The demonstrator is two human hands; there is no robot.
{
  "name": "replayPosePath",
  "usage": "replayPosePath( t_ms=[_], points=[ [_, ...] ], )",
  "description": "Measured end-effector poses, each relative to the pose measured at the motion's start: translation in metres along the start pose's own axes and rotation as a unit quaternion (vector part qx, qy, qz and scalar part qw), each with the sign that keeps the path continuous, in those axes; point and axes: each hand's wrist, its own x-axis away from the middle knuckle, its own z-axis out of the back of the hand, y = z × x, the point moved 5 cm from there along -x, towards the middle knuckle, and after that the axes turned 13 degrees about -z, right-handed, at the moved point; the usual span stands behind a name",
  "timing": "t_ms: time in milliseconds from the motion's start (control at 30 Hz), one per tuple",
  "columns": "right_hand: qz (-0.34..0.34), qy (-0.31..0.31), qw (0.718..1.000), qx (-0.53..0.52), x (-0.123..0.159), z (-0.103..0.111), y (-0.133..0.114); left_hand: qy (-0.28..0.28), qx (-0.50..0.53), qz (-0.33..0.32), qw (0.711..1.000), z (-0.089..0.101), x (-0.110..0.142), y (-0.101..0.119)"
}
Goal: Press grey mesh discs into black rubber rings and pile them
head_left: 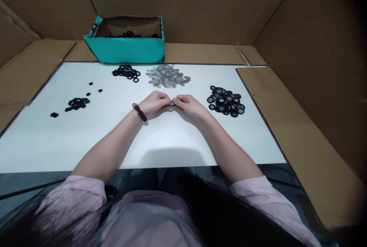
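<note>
My left hand (155, 102) and my right hand (187, 104) meet over the middle of the white table, fingers pinched. Between their fingertips they grip a small black ring (172, 104) with a grey disc at its centre; the fingers hide part of it. Just beyond my hands lies a pile of loose grey discs (168, 76). Left of that pile sits a heap of black rings (126, 72). On the right is a pile of black rings with grey discs in them (226, 101).
A turquoise box (129, 50) holding more black rings stands at the back. Black rings and small black discs (77, 103) lie scattered on the left of the white tabletop (120, 143). Cardboard walls (206, 8) rise at the back and sides.
</note>
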Motion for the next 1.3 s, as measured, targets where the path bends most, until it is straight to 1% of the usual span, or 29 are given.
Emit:
replayPosePath(
  t_ms=[133,267,333,367,433,533,567,667,800,933,1033,1133,1233,1300],
  points=[
    [-0.003,0.020,1.000,-0.018,-0.001,0.000,0.000,0.053,-0.042,-0.023,0.997,0.002,-0.001,0.004],
    [-0.005,0.030,0.992,-0.123,-0.001,-0.006,0.002,0.095,-0.056,-0.060,0.992,0.002,-0.002,0.002],
    [-0.017,0.023,0.987,-0.160,-0.003,-0.008,0.005,0.097,-0.061,-0.068,0.991,0.003,-0.002,0.000],
    [-0.022,0.021,0.987,-0.159,-0.003,-0.008,0.007,0.086,-0.067,-0.065,0.992,0.003,-0.003,-0.001],
    [-0.018,0.023,0.992,-0.122,-0.003,-0.006,0.007,0.045,-0.074,-0.049,0.995,0.004,-0.003,-0.002],
    [0.013,0.032,0.999,-0.011,0.000,-0.003,0.001,-0.037,-0.072,-0.029,0.996,0.004,-0.003,-0.004],
    [0.025,0.038,0.999,0.029,0.001,-0.002,-0.001,-0.054,-0.075,-0.029,0.995,0.005,-0.004,-0.004],
    [0.055,0.061,0.989,0.121,0.006,-0.001,-0.009,-0.065,-0.101,-0.030,0.992,0.008,-0.005,-0.004],
    [0.078,0.072,0.980,0.169,0.008,-0.002,-0.014,-0.057,-0.126,-0.024,0.990,0.008,-0.005,-0.006],
    [0.085,0.070,0.980,0.167,0.007,-0.003,-0.013,-0.042,-0.122,-0.029,0.991,0.007,-0.005,-0.005],
    [0.097,0.055,0.986,0.124,0.004,0.000,-0.012,-0.018,-0.106,-0.032,0.994,0.007,-0.004,0.001],
    [0.101,0.037,0.992,0.071,0.000,0.002,-0.010,0.014,-0.117,-0.036,0.992,0.007,-0.002,0.009],
    [0.101,0.059,0.992,0.046,-0.001,0.003,-0.008,0.039,-0.124,-0.046,0.991,0.006,-0.001,0.011],
    [0.096,0.072,0.993,0.016,-0.001,0.001,-0.006,0.058,-0.099,-0.060,0.992,0.006,-0.002,0.007]
  ],
)
